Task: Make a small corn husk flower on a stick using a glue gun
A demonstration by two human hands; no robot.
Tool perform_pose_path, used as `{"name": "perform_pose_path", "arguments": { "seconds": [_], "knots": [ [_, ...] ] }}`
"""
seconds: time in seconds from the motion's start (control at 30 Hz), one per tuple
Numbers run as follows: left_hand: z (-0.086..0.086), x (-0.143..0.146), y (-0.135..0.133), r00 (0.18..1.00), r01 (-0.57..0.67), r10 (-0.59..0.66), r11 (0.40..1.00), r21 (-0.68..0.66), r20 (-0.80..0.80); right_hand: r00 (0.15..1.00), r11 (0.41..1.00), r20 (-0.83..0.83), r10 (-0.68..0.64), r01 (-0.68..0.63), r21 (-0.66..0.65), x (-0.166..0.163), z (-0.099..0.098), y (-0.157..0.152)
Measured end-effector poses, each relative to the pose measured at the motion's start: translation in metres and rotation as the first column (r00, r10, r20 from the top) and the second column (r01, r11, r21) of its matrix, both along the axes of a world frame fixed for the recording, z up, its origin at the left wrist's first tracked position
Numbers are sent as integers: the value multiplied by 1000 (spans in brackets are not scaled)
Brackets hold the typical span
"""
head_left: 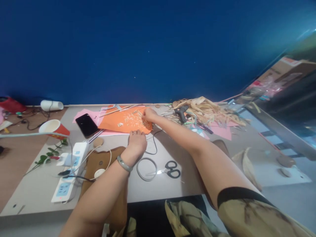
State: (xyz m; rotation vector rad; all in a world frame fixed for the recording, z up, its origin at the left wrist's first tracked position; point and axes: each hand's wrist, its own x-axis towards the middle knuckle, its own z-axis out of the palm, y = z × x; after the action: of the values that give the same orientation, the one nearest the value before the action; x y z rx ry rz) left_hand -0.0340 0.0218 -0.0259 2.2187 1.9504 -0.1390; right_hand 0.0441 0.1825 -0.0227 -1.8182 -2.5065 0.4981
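My left hand (136, 142) rests on the table with its fingers curled under, knuckles at the near edge of an orange paper sheet (123, 122). A grey bangle sits on that wrist. My right hand (148, 115) reaches out to the far right corner of the orange sheet, fingers pinched together over small pale bits scattered on it. What the pinch holds is too small to make out. Black-handled scissors (170, 169) and a ring of wire (146, 169) lie between my forearms.
A black phone (86, 125) lies on pink paper left of the orange sheet. A red paper cup (54, 127), a white power strip (70, 171), a brown cardboard shape (98, 163), a glue gun (182, 113) and a heap of dried husk strips (209, 110) surround the work spot.
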Motion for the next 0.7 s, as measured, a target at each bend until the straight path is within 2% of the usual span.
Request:
{"name": "perform_pose_path", "arguments": {
  "seconds": [0.17, 0.37, 0.53, 0.7],
  "knots": [
    [1, 0, 0, 1000, 15, -15, 1000, 4, -2, 999, 999, 27, 38, -38, -17, -4, 4, 4],
    [-1, 0, -1, 1000, 11, -11, 1000, 12, 4, 994, 994, -43, 104, -104, -13, 2, 13, 11],
    [-4, 0, 0, 1000, 13, -13, 999, 31, 5, 991, 993, -83, 106, -110, -48, 2, 9, 6],
    [-4, 0, 0, 1000, 5, -5, 999, 36, 6, 997, 996, -14, 81, -81, -46, -5, 5, 1]
  ]
}}
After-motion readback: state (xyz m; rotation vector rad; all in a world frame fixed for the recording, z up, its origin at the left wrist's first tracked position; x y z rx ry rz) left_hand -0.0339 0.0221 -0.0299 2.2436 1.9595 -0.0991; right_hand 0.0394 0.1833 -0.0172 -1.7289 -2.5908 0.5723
